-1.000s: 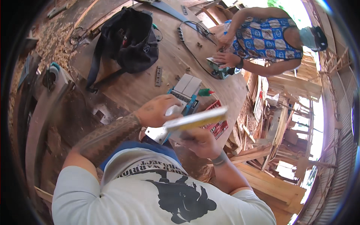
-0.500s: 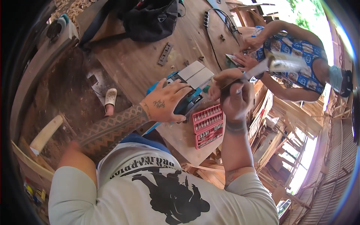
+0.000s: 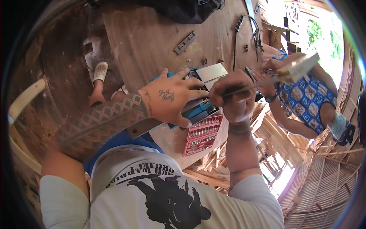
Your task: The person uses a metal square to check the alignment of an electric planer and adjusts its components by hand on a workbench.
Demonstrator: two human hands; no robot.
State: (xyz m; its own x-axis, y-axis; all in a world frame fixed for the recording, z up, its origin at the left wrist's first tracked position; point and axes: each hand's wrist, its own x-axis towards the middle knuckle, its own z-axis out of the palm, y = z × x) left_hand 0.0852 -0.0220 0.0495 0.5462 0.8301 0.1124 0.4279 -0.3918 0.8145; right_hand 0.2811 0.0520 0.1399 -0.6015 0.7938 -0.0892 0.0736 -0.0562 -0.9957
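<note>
An upside-down blue electric planer (image 3: 200,108) lies on the wooden table, its flat silver sole plate (image 3: 212,73) facing up. My left hand (image 3: 169,95) is draped over the planer, fingers spread across it and thumb on the near side, gripping it. Above the planer's right end, my closed right hand (image 3: 234,97) holds a blurred tool with a thin flat shaft and a pale, block-like end (image 3: 299,68) that points up and right. Its exact kind is unclear. Just below the planer, a red socket set case (image 3: 202,135) lies open with several small metal pieces in rows.
A dark bag (image 3: 183,9) lies at the table's far edge (image 3: 145,34). Beyond the planer are a grey metal bar (image 3: 185,42), a power strip (image 3: 239,23) and small loose parts. A co-worker (image 3: 305,99) stands at the right. Another person's clog-clad foot (image 3: 100,71) shows left.
My right hand and its tool have moved slightly down and left, nearer the planer. My left hand stays on the planer. The view has shifted, and the bag sits higher in it.
</note>
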